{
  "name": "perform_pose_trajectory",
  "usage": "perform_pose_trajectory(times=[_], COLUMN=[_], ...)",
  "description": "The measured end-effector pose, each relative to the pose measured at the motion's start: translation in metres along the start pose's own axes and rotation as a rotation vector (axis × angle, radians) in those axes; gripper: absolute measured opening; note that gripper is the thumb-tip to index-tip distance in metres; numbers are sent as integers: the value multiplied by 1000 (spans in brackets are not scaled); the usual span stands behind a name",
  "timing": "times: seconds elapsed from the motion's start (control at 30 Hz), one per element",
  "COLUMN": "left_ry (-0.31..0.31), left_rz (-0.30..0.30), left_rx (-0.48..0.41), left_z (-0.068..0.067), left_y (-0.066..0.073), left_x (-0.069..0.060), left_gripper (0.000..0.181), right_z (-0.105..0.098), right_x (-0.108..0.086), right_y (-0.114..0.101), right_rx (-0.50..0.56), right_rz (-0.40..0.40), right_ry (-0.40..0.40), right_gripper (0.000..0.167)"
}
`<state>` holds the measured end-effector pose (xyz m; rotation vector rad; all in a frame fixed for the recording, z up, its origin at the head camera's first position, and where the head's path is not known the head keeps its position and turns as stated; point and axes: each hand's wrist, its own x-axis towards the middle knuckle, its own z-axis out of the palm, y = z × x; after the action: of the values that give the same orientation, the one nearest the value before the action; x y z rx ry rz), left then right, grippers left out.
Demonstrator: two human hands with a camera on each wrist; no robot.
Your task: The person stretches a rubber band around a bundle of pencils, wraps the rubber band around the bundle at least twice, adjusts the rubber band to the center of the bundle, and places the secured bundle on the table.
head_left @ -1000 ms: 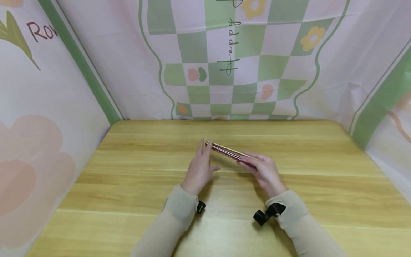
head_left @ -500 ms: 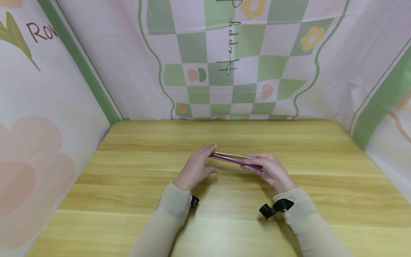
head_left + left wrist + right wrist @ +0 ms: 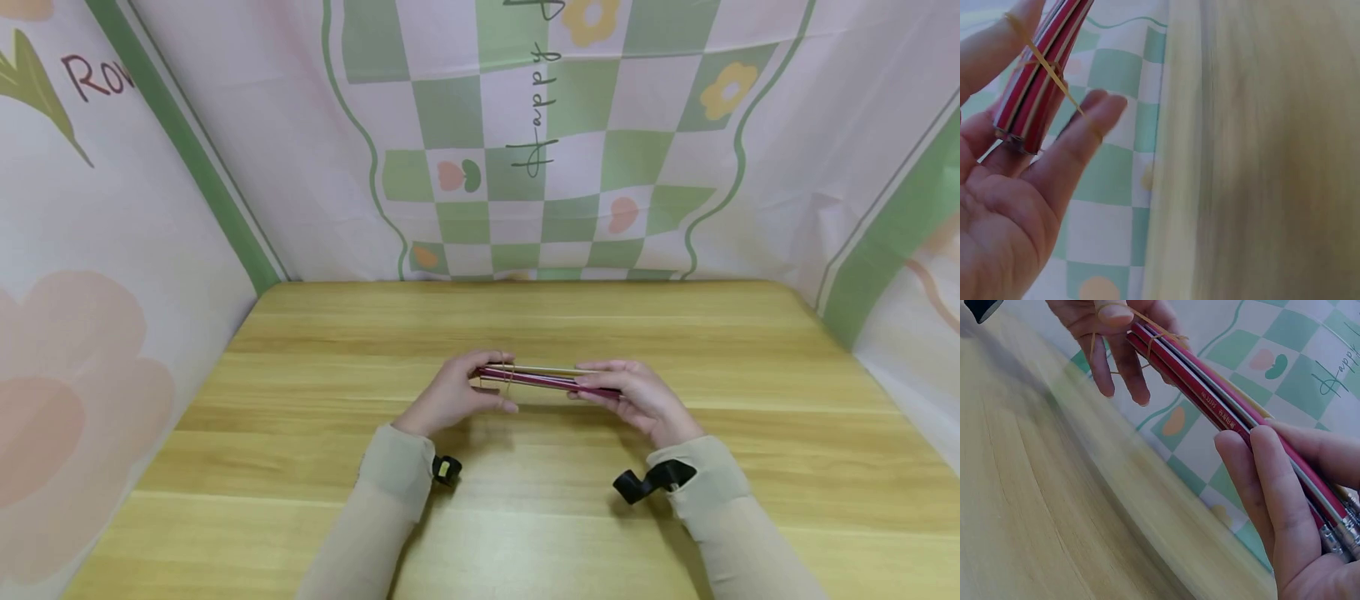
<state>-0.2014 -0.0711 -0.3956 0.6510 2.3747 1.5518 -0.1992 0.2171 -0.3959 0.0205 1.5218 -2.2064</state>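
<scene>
On my head feed I take the left cuff (image 3: 399, 458) as my landmark: beige fabric, set off from the rest as a wider band. Up the forearm from it runs the left sleeve (image 3: 352, 533), plain beige too. On the cuff's inner side I see a small, blocky black wrist unit (image 3: 456, 468) with a yellowish patch (image 3: 445, 470). Well to the cuff's right are the right sleeve (image 3: 750, 542), matching beige and lightly creased, and its black bracket (image 3: 660, 477), bent like a hook.
</scene>
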Motion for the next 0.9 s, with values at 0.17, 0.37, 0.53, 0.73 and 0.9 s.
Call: perform_pose_trajectory(times=[0.17, 0.37, 0.53, 0.73, 0.9], left_ry=[-10, -29, 16, 62, 50], left_rz=[-27, -103, -154, -183, -200], left_rx=[-111, -272, -407, -441, -505], left_z=[-3, -5, -3, -4, -8], left_y=[-2, -4, -6, -7, -5], left_x=[-1, -2, 1, 2, 1], left_gripper=[69, 60, 52, 46, 42], right_z=[0, 1, 3, 6, 7], right_x=[0, 1, 0, 0, 1], right_y=[0, 1, 2, 4, 5], right_rx=[-1, 9, 20, 26, 59], right_rz=[4, -5, -25, -52, -54], right_ry=[3, -11, -30, -53, -63], right_gripper=[29, 30, 31, 30, 30])
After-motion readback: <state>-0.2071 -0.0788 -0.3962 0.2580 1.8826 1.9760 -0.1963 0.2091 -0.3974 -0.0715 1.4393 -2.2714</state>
